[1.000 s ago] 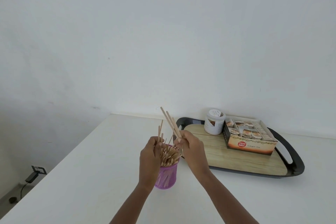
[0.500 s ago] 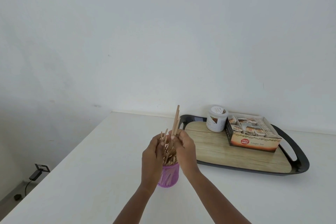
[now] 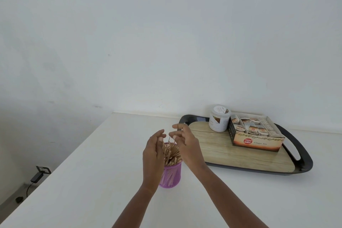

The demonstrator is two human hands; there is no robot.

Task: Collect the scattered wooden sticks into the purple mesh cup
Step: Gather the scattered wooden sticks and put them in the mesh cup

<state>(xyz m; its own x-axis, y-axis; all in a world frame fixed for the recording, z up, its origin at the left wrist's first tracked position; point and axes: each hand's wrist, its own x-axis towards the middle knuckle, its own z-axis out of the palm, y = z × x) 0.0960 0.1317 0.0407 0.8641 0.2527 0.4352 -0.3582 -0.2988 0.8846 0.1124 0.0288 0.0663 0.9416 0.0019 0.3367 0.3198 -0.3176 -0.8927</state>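
Observation:
The purple mesh cup point(image 3: 171, 177) stands upright on the white table, packed with several wooden sticks point(image 3: 172, 154) whose tops fan out above its rim. My left hand point(image 3: 153, 152) hovers at the cup's left side, fingers straight and relaxed, holding nothing. My right hand point(image 3: 183, 139) is just above and right of the stick tops, fingers spread and loose, also holding nothing. Both hands flank the sticks; whether they touch them is unclear.
A black tray with a wood-look base point(image 3: 240, 155) lies to the right, carrying a white jar point(image 3: 219, 121) and an open box of ginger tea sachets point(image 3: 256, 133). The table's left edge point(image 3: 74, 153) drops off to the floor, where a wall socket point(image 3: 43, 169) and cable sit.
My right hand held a few sticks above the cup, lowered them in, then let go. Both hands have opened and drawn slightly apart from the sticks.

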